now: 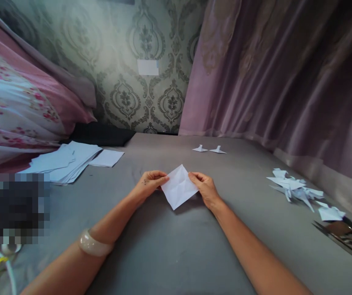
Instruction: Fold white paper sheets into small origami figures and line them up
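A creased white square of paper is held in front of me, turned so one corner points away and one toward me. My left hand pinches its left corner between thumb and fingers. At the opposite corner, my right hand grips the sheet the same way. Fold lines cross the middle of the paper. Some fingers of both hands are hidden behind it. The sheet is just above the grey cloth surface.
Stacked white paper lies at the left, with smaller sheets beside it. Two folded paper figures stand at the back. More folded pieces are heaped at the right, near a tray of tools. A curtain hangs behind.
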Motion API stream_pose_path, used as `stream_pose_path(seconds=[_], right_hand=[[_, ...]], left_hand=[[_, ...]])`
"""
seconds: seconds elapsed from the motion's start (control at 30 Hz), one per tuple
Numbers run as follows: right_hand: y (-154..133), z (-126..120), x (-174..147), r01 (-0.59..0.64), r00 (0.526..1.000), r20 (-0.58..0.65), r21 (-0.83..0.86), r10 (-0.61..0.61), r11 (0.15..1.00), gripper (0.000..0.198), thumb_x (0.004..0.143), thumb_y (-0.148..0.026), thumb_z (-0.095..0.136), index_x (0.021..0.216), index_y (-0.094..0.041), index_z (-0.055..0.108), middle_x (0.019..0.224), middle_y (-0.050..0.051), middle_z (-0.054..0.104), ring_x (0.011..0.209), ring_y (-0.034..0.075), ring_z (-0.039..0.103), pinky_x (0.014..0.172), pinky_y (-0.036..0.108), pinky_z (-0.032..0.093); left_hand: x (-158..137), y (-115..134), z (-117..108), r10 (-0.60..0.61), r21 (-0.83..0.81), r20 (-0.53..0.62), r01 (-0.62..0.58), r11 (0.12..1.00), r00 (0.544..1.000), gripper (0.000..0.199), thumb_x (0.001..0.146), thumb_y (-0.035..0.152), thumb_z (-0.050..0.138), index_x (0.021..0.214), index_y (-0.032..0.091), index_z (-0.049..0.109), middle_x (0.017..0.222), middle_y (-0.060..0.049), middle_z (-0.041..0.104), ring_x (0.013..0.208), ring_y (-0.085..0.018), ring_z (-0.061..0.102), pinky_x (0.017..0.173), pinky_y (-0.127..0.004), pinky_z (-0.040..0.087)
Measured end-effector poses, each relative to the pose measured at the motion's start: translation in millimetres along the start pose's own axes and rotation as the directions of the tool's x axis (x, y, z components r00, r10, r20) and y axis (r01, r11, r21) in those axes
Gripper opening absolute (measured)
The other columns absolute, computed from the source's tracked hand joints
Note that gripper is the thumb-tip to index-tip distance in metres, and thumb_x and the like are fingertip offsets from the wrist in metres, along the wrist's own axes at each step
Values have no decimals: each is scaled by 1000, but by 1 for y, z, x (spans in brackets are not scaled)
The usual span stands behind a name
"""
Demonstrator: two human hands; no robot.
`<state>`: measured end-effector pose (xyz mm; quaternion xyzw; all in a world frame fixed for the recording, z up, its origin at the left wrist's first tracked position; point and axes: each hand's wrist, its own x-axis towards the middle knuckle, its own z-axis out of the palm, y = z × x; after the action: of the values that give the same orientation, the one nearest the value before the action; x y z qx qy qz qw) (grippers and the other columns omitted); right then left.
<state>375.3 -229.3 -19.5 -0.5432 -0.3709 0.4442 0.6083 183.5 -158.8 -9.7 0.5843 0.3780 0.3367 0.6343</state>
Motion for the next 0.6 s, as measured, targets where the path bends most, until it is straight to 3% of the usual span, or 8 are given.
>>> stream_pose_path(seconds=[0.1, 0.17, 0.27, 0.47, 0.6], right_hand=[[-1, 1, -4, -62, 992, 104, -76, 70, 995, 42, 58, -51, 77, 76, -13, 69, 66, 2, 67, 55, 12, 54, 56, 25, 40], [0, 2, -7, -67, 988, 133, -106, 81, 992, 40, 60, -51, 76, 72, -13, 68, 62, 1, 64, 52, 11, 51, 53, 24, 38], [2, 3, -8, -31, 995, 89, -106, 41, 994, 39, 64, -50, 73, 69, -13, 65, 60, -1, 60, 50, 9, 47, 51, 23, 34], [5, 9, -10, 4, 1000, 20, -106, -2, 994, 41, 65, -53, 71, 61, -15, 57, 54, -4, 49, 48, 8, 37, 47, 22, 27], [5, 11, -12, 19, 999, 52, -158, -11, 987, 43, 68, -54, 68, 55, -17, 49, 51, -6, 42, 48, 7, 33, 46, 22, 24]], left_hand=[[-1, -2, 2, 8, 24, 48, -9, 1000, 999, 26, 68, 38, 74, 78, 13, 69, 68, -2, 65, 60, -11, 57, 57, -21, 42], [0, -5, 2, 2, -41, 8, -2, 999, 1000, 28, 67, 36, 76, 81, 13, 68, 70, -2, 66, 61, -11, 58, 58, -21, 44], [1, -6, 5, -79, -212, -101, 56, 976, 992, 38, 61, 30, 81, 91, 15, 64, 82, -5, 68, 70, -14, 63, 62, -24, 49], [-4, -7, 22, -191, -341, 32, 191, 920, 981, 43, 56, 23, 84, 94, 12, 67, 95, -13, 71, 77, -21, 68, 70, -30, 53], [-4, -11, 24, -176, -331, -21, 159, 930, 984, 35, 55, 21, 84, 85, 10, 70, 85, -13, 73, 69, -20, 67, 66, -30, 52]])
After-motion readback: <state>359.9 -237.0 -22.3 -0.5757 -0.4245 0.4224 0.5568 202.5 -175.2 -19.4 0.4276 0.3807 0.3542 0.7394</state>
